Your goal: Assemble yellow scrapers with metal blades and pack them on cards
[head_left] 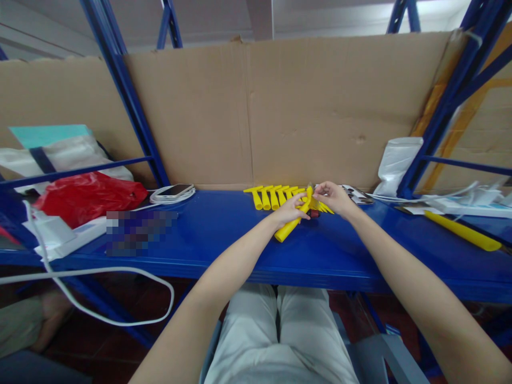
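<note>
My left hand (291,210) is closed around a yellow T-shaped plastic tool (286,231), whose round tubular handle points down toward me. Close to the tool's upper end, my right hand (333,197) has its fingers pinched together; what sits between them is too small to make out. Behind my left hand, several similar yellow T-shaped tools (265,198) stand in a row against the cardboard. More yellow pieces (326,208) lie partly hidden under my right hand. A small dark red object (314,213) rests below my fingers.
A cardboard sheet (192,117) backs the blue shelf (212,234). To the left are a phone (178,190) on a coiled white cable, a red plastic bag (92,197) and a hanging white cable (120,322). A white pouch (396,165) and a long yellow item (464,232) are on the right.
</note>
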`<state>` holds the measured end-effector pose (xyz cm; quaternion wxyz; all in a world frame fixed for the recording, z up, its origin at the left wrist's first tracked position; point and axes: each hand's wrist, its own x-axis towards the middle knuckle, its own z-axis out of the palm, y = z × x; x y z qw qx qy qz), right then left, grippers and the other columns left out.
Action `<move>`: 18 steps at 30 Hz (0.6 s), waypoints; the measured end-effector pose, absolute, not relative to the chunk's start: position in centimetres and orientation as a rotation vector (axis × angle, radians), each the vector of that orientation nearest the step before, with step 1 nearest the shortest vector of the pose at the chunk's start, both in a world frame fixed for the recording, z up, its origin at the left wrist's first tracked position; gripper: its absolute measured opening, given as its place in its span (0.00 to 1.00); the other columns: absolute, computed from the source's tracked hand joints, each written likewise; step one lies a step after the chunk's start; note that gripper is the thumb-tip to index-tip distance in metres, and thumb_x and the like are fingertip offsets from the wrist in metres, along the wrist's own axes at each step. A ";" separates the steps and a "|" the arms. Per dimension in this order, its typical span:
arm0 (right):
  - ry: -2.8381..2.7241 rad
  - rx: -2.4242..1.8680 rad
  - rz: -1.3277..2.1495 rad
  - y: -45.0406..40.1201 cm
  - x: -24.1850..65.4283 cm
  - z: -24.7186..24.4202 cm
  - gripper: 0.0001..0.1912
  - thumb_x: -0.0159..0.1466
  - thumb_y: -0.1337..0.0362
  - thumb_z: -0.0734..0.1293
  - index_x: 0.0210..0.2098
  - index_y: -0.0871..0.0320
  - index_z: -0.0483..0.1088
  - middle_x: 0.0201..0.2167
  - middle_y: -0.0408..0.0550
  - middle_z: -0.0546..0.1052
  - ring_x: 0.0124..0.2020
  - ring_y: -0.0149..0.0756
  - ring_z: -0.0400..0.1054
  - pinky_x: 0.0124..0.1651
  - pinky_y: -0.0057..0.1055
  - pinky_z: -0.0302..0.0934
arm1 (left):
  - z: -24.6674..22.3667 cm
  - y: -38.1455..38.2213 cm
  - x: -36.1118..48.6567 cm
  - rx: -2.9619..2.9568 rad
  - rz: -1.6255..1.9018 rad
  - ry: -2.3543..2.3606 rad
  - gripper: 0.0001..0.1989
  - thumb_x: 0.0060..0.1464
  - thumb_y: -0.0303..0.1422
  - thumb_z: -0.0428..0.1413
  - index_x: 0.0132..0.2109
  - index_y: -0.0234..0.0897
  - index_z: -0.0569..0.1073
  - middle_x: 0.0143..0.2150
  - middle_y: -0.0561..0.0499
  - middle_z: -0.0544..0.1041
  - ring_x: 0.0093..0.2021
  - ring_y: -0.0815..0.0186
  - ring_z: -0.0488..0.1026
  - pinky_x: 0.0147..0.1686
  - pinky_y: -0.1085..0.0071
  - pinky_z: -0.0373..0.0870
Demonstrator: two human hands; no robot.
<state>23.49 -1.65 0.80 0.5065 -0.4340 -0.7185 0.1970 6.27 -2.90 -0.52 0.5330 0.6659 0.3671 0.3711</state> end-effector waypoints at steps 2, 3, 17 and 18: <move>-1.734 -1.052 0.470 -1.7 23.4 0.8 0.08 0.49 0.64 0.67 0.27 0.56 0.62 0.26 0.43 0.71 0.29 0.31 0.65 0.40 0.34 0.63 | -0.5 -2.9 6.3 1.591 0.885 0.876 0.44 0.36 0.14 0.61 0.61 0.41 0.62 0.57 0.38 0.67 0.44 0.62 0.72 0.36 0.70 0.72; -1.736 -1.054 0.465 -1.7 23.4 0.7 0.08 0.49 0.64 0.67 0.27 0.56 0.62 0.26 0.43 0.70 0.29 0.31 0.65 0.40 0.34 0.63 | -0.6 -2.9 6.3 1.591 0.885 0.876 0.44 0.36 0.13 0.61 0.61 0.41 0.61 0.57 0.38 0.67 0.45 0.62 0.72 0.37 0.69 0.72; -1.687 -1.073 0.229 -0.2 24.7 -0.1 0.21 0.50 0.46 0.69 0.33 0.56 0.66 0.35 0.51 0.74 0.39 0.40 0.69 0.44 0.41 0.65 | 0.1 -3.1 5.7 1.509 0.876 0.642 0.42 0.38 0.13 0.57 0.62 0.41 0.60 0.46 0.43 0.73 0.26 0.72 0.73 0.23 0.78 0.65; -1.686 -1.083 0.235 -0.3 24.7 -0.1 0.22 0.50 0.45 0.69 0.34 0.56 0.67 0.37 0.51 0.74 0.41 0.41 0.68 0.45 0.42 0.64 | 0.2 -3.1 5.6 1.506 0.876 0.625 0.42 0.39 0.13 0.57 0.62 0.41 0.60 0.46 0.44 0.73 0.26 0.72 0.73 0.23 0.78 0.64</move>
